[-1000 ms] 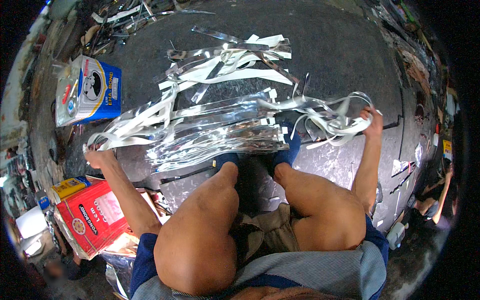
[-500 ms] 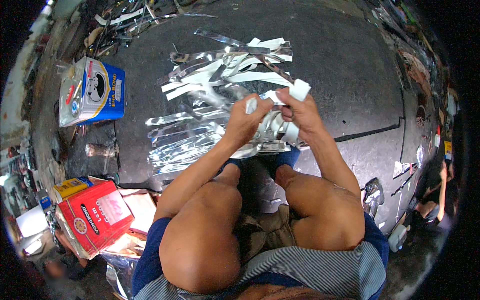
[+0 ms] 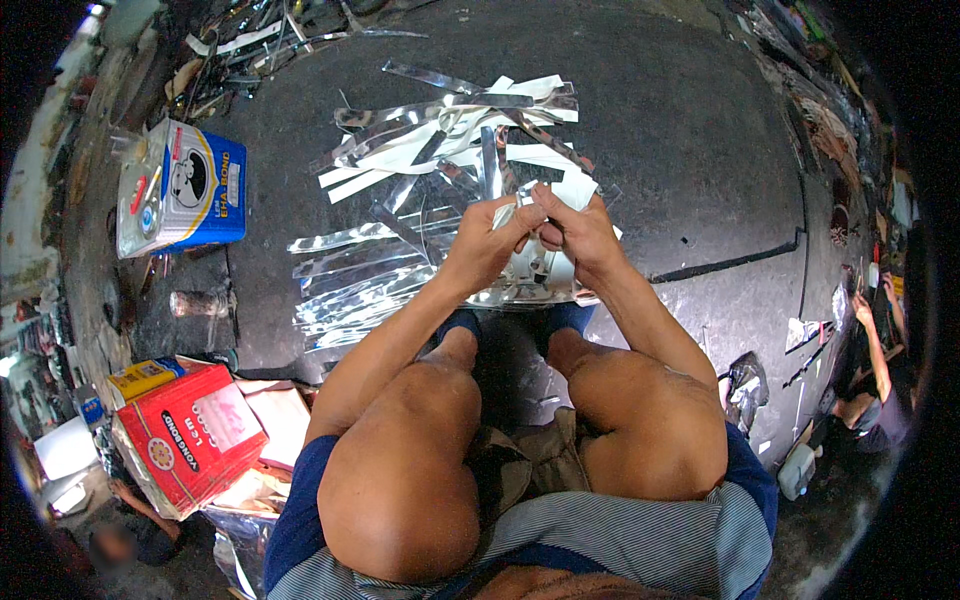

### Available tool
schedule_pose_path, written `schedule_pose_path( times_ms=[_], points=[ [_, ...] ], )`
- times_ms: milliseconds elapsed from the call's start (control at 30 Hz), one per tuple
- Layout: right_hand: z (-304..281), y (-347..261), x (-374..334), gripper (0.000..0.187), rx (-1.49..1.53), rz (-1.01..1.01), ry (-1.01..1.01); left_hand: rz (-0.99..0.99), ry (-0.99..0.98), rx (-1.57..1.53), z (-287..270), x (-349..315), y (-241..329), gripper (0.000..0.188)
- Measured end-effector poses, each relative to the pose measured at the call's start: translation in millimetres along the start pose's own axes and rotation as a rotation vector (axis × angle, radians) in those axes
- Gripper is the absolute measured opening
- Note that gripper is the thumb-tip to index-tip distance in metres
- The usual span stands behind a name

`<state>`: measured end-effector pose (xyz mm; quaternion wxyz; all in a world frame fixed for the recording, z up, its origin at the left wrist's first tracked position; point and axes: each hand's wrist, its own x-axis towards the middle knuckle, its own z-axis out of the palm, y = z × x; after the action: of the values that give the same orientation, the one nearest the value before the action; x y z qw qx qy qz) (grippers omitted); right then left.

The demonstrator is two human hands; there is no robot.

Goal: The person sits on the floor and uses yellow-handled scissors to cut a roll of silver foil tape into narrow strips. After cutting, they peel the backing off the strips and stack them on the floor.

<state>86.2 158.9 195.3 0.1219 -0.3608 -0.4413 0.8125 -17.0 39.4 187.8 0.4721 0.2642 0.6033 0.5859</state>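
Note:
My left hand and my right hand are close together in front of my knees, thumbs almost touching. Both are closed on a shiny strip with a white side, which shows beyond my right fingers. Most of the strip between my fingers is hidden. Under and beside my hands lie silver strips, roughly side by side on the dark floor mat. Farther off is a tangled heap of white and silver strips. A curved silvery piece lies just below my hands.
To the left stand a blue and white tin, a jar-like object and a red tin. Scrap strips lie at the far left. At the right edge another person's arm shows, near a pale plastic container.
My hands have come closer together, the right one moving left and slightly nearer. The white strip end has shifted down and left. Other people's arms at both edges have moved.

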Motion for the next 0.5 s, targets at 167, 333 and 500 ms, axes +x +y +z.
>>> schedule_pose_path(
  times_ms=[167,333,500],
  points=[
    [-6,1,-2,0.029,-0.039,0.017,-0.042,-0.015,-0.078,0.126,-1,-7,14,0.038],
    [-7,-4,-8,0.028,-0.020,0.040,-0.084,0.136,-0.145,0.202,-7,-15,16,0.039],
    [-11,-5,-8,0.028,-0.056,0.021,-0.177,0.110,-0.161,0.128,-9,-17,19,0.033]
  ],
)
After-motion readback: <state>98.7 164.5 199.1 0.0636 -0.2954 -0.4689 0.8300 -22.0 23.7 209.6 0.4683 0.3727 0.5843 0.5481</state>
